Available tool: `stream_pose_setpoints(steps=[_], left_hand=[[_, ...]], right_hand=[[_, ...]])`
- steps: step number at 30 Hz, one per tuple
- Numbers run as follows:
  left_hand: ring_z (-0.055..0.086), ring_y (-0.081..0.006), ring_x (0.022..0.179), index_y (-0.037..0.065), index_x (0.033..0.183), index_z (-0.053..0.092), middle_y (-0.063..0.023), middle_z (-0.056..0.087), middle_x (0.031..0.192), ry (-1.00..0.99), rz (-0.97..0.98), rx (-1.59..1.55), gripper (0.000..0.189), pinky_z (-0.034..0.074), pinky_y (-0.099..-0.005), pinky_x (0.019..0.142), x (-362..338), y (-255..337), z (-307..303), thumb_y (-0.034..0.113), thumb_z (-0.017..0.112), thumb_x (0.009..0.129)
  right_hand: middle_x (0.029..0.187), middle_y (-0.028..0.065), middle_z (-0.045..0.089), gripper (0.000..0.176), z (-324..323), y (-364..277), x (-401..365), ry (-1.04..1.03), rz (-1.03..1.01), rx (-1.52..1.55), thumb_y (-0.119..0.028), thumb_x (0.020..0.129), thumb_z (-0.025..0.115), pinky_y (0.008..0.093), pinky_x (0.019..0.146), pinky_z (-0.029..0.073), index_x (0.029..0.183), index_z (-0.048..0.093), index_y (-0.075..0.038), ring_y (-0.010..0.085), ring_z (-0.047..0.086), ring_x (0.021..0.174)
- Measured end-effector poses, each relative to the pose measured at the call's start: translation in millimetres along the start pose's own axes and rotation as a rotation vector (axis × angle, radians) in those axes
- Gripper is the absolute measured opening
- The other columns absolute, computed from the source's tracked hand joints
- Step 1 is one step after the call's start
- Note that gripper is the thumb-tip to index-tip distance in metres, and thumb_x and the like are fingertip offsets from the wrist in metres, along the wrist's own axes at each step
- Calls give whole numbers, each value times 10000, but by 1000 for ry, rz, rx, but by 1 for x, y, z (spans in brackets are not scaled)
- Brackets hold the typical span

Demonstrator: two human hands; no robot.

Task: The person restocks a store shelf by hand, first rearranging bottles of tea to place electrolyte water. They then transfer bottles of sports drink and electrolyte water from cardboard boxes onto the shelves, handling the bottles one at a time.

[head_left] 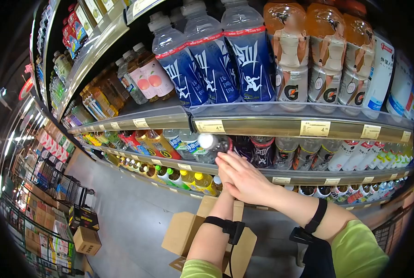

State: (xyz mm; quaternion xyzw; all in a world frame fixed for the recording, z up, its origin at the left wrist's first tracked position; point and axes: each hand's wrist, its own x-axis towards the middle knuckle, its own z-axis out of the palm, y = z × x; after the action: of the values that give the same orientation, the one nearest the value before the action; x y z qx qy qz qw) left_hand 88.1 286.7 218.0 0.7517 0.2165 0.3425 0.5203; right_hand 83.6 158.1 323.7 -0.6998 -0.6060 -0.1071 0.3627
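Note:
A clear bottle with a white cap [208,140] leans cap-up in front of the lower shelf; its lower body is hidden by my hands. My left hand [223,175] is at the bottle's lower part, closed around it as far as I can see, with its fingers mostly covered. Across it lies my right hand [247,180], its fingers stretched out and close together, fingertips touching the bottle's side. Behind the bottle, dark-labelled bottles [264,152] and water bottles with blue-green labels [193,144] stand on the lower shelf.
Above, the shelf edge [258,125] carries price tags and large blue bottles [249,55], with orange-capped Gatorade bottles [290,55] beside them. Below my arms sits an opened cardboard box [181,234] on the floor. Shopping carts [63,185] and a carton [87,240] are at the left.

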Motion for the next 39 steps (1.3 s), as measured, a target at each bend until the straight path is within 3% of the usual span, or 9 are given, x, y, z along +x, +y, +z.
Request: stream_pose_setpoints(steps=[8, 16, 18, 20, 22, 28, 34, 35, 39], left_hand=[[627, -294, 833, 36, 1046, 497, -143, 623, 908, 12, 54, 350, 258, 515, -395, 694, 11, 33, -1, 271, 506, 938], [652, -300, 826, 8, 1011, 498, -156, 649, 902, 40, 321, 556, 276, 525, -390, 692, 0, 46, 6, 258, 565, 915], [653, -377, 909, -13, 1043, 446, -241, 641, 976, -180, -188, 76, 376, 535, -437, 731, 15, 29, -1, 271, 627, 874], [644, -420, 927, -13, 1035, 427, -268, 640, 989, -219, -346, -304, 474, 525, -466, 752, 24, 26, -8, 277, 721, 802], [625, -460, 918, -3, 1016, 422, -279, 645, 966, -262, 34, 436, 473, 516, -480, 754, 22, 35, -13, 246, 749, 780], [615, -466, 936, -1, 1158, 421, -284, 646, 971, -257, 120, 528, 594, 501, -490, 787, 21, 37, -20, 258, 776, 759], [517, -397, 1212, 4, 1449, 247, -268, 525, 1283, -190, 256, 214, 898, 460, -413, 940, 6, 15, -32, 169, 793, 755], [425, -362, 1304, 31, 1497, 184, -209, 427, 1406, -216, 83, 138, 956, 413, -404, 1001, -4, 26, -44, 131, 791, 766], [516, -231, 1181, 58, 1386, 413, -118, 466, 1385, 62, -187, -411, 555, 422, -374, 982, -73, 84, -120, 100, 659, 890]], right_hand=[[1537, 152, 238, 599, 13, 14, 14, -58, 101, -102, -160, 831, 582, 490, 1062, 344, 1373, 407, 25, 411, 313, 1354], [1477, 325, 223, 622, -11, 6, -10, 12, 202, -45, -222, 868, 587, 488, 1080, 340, 1377, 368, 61, 474, 294, 1350], [1473, 323, 235, 613, -13, 6, -22, -32, 249, -40, -228, 874, 587, 491, 1079, 341, 1379, 373, 47, 479, 296, 1348], [1469, 321, 247, 604, -15, 9, -28, -75, 287, -31, -234, 880, 586, 494, 1079, 342, 1381, 379, 33, 484, 298, 1345], [1455, 317, 273, 580, -16, 12, -34, -93, 269, -25, -234, 884, 589, 500, 1078, 344, 1371, 399, 15, 486, 314, 1334], [1440, 260, 326, 513, -14, 11, -47, -156, 295, 17, -216, 880, 592, 493, 1073, 355, 1314, 459, 25, 461, 358, 1311], [1404, 252, 380, 462, -10, 12, -51, -190, 308, -37, -212, 876, 598, 483, 1052, 379, 1263, 504, 23, 442, 405, 1276], [1379, 249, 414, 435, -12, 8, -52, -208, 312, -25, -208, 874, 601, 478, 1039, 392, 1237, 524, 20, 430, 425, 1261], [1235, 211, 542, 367, 15, -6, -62, -270, 262, 3, -196, 867, 603, 444, 967, 446, 1171, 570, 7, 376, 527, 1146]])
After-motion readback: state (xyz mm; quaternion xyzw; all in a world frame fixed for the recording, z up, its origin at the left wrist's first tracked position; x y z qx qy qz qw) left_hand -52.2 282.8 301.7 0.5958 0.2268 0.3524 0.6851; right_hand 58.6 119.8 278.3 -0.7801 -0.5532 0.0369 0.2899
